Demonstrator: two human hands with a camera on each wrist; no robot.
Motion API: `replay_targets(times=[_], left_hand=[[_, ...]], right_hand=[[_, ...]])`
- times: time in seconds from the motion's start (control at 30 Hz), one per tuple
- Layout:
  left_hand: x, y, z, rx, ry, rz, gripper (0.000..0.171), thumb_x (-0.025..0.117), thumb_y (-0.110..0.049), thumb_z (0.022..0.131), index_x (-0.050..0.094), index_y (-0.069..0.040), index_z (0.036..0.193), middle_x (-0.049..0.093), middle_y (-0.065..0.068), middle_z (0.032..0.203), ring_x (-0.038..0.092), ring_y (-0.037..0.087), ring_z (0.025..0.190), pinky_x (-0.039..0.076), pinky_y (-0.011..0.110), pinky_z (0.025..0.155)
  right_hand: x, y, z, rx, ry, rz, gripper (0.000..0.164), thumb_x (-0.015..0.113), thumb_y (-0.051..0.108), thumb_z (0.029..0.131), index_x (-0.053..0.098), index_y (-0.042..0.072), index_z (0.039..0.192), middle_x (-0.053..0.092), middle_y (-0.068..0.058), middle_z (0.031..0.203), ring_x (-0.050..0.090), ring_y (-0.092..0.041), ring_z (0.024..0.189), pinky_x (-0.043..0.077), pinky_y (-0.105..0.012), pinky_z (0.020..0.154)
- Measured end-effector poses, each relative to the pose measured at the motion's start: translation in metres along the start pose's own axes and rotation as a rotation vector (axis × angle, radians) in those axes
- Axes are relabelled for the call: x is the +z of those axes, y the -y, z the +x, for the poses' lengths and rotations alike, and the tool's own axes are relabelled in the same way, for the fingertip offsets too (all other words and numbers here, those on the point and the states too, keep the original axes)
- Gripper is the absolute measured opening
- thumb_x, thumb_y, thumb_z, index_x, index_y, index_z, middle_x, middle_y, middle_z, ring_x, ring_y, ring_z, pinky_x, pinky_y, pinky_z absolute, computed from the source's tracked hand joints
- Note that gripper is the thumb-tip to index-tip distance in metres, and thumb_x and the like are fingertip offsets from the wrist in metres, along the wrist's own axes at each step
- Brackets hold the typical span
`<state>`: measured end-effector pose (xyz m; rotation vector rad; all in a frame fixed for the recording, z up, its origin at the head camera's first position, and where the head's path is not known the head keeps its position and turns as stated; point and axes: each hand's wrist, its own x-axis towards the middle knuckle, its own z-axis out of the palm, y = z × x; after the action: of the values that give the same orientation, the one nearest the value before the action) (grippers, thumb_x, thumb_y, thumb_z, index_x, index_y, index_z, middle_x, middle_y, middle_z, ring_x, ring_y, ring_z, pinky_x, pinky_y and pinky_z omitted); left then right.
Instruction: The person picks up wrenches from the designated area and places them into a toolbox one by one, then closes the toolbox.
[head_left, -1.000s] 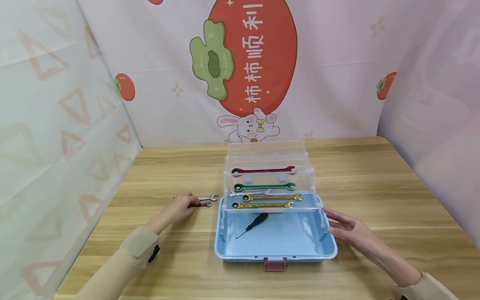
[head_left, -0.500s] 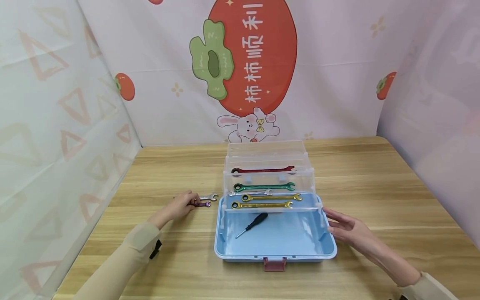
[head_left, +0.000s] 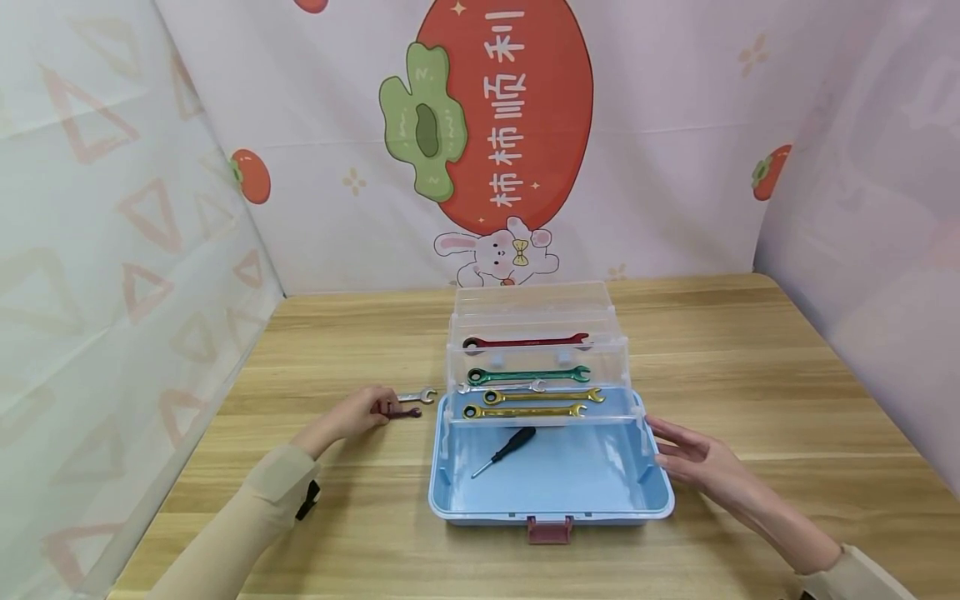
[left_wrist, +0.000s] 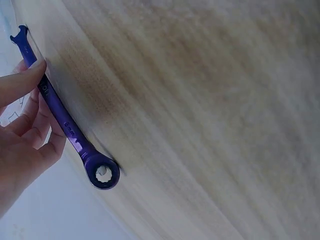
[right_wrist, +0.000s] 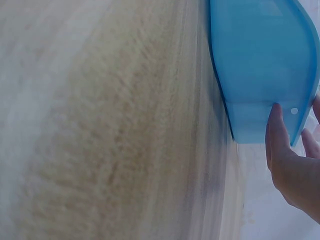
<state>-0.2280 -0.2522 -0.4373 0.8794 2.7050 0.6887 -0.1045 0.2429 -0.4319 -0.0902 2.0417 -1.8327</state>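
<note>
In the head view my left hand pinches a purple wrench left of the toolbox. The left wrist view shows the thumb on the shank of this purple wrench, its ratchet ring end towards the camera and its open end beyond the fingertips. A silver wrench lies just behind it, partly hidden by the hand. My right hand rests against the right side of the open light blue toolbox. In the right wrist view, a fingertip of this hand touches the outer blue wall.
Clear tiered trays stand raised over the toolbox's back. They hold a red wrench, a green wrench, a small silver wrench and two gold wrenches. A black-handled screwdriver lies inside the box. A reddish latch hangs in front.
The purple wrench has shifted slightly nearer and tilted in my left hand, separating a little from the silver wrench behind it. My right hand and the toolbox stay put.
</note>
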Motion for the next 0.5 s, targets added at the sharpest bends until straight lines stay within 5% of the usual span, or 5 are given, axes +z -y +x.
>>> replay_targets(times=[0.33, 0.5], left_hand=[[0.0002, 0.0009, 0.0001, -0.024, 0.008, -0.051, 0.02, 0.063, 0.008, 0.073, 0.062, -0.006, 0.086, 0.056, 0.001, 0.073, 0.045, 0.01, 0.066, 0.04, 0.024, 0.06], [-0.0001, 0.0028, -0.0008, -0.018, 0.0, -0.078, 0.017, 0.063, 0.008, 0.074, 0.062, -0.005, 0.086, 0.055, 0.001, 0.072, 0.045, 0.01, 0.065, 0.04, 0.023, 0.06]], right_hand=[[-0.0002, -0.0036, 0.0003, -0.05, 0.005, -0.01, 0.059, 0.055, 0.012, 0.087, 0.026, -0.001, 0.136, 0.033, -0.014, 0.138, 0.05, 0.004, 0.104, 0.045, -0.025, 0.083], [0.0002, -0.0024, 0.0006, -0.029, 0.004, -0.001, 0.06, 0.056, 0.013, 0.087, 0.026, 0.0, 0.137, 0.023, -0.024, 0.14, 0.049, 0.004, 0.103, 0.045, -0.026, 0.084]])
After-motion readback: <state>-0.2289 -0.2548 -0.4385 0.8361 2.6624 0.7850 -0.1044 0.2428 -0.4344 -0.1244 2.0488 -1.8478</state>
